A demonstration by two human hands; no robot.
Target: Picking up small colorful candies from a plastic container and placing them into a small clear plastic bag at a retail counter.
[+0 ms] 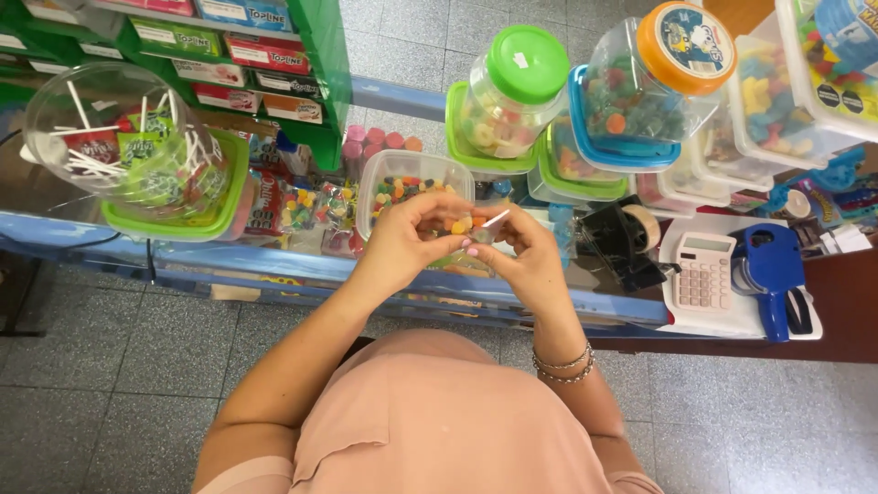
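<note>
Head view: left hand [402,240] and right hand [523,249], fingers pinched narrow on a small candy bag [474,229] above the counter's [567,306] front edge; a loosened pinch risks spilled sweets.

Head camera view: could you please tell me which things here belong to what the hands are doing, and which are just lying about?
In use:
left hand
right hand
small candy bag
open candy tub

Lying about:
lollipop jar
green-lidded jar
calculator
blue price gun
tape dispenser

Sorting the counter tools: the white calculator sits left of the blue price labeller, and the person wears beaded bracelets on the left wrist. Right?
Not quite. The head view shows the beaded bracelets on the right wrist. The white calculator does sit left of the blue price labeller.
</note>
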